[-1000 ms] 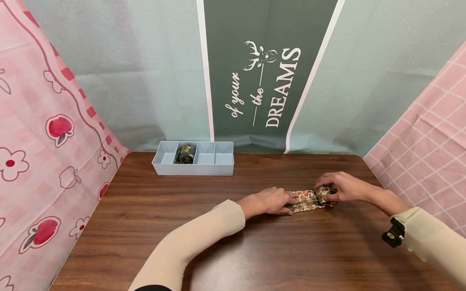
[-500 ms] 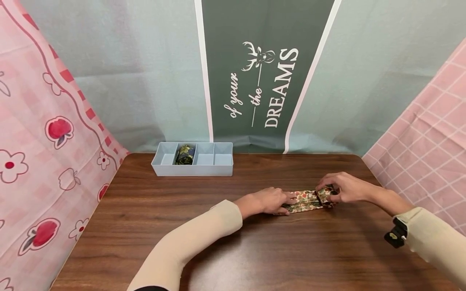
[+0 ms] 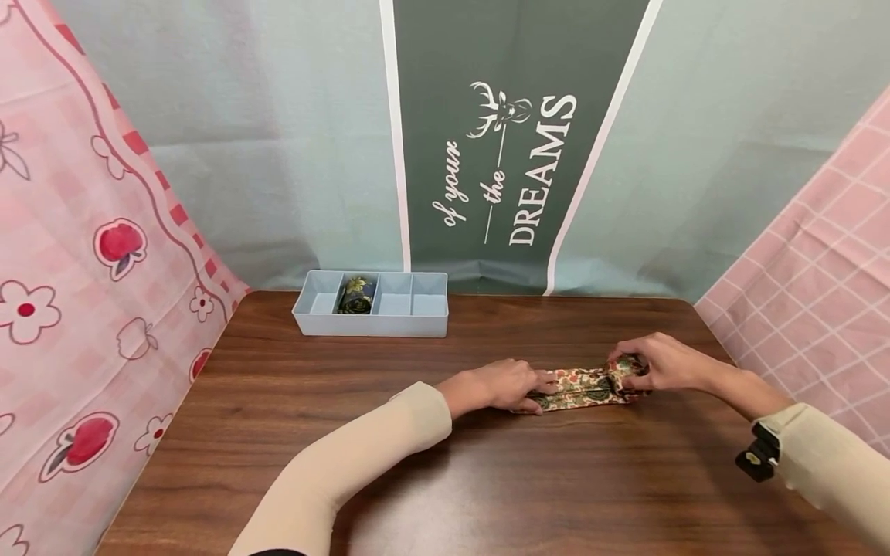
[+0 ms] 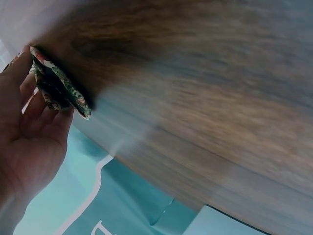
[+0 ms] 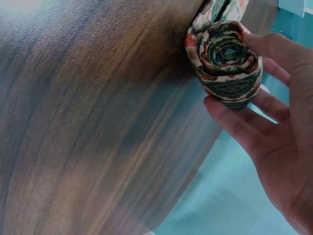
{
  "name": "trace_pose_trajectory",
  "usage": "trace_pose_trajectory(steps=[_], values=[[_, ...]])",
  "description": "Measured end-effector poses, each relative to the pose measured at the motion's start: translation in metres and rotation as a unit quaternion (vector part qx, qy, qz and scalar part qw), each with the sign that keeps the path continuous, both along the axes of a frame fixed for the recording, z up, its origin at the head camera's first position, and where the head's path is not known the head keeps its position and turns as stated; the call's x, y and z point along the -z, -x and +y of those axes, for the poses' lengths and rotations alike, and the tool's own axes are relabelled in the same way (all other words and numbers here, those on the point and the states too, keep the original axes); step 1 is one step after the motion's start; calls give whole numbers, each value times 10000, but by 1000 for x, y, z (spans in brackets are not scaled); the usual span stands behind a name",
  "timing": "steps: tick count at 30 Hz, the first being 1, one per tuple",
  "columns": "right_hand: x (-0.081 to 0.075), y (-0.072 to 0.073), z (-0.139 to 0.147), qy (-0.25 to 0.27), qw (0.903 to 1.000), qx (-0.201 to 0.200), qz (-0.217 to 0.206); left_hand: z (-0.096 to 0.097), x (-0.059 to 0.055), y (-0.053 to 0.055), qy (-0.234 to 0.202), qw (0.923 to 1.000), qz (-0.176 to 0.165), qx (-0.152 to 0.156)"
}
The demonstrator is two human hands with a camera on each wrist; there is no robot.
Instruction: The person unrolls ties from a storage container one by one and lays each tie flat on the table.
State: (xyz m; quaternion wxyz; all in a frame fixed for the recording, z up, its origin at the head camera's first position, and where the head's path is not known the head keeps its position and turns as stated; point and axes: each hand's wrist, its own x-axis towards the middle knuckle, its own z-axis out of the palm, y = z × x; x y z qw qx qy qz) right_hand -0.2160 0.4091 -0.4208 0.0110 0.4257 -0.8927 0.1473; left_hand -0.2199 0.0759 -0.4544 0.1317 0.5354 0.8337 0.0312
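Passage between tray [image 3: 371,326] and fabric [image 3: 579,389] — seemingly wide.

apple-print pink cloth [image 3: 90,293] left; pink checked cloth [image 3: 820,270] right; deer-print backdrop [image 3: 459,116] behind table [image 3: 417,371].

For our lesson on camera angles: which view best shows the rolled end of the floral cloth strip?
The right wrist view: the rolled end is large there, its spiral layers plain to see. The head view shows it small, partly covered by the right hand; the left wrist view shows no spiral.

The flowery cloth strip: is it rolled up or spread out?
Partly rolled: the cloth strip is coiled at the right hand, but runs uncoiled to the left hand.
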Motion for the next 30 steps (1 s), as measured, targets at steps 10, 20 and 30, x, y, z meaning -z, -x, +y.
trace_pose_trajectory(steps=[10,20,30], values=[[4,2,8,182,9974,-634,290,-8,-3,0,-55,10000,5,-12],[1,-2,6,186,9989,-440,-39,-15,-2,2,-92,9999,50,-31],[2,-4,7,158,9992,-300,228,-26,-1,3,-135,9998,-103,-34]])
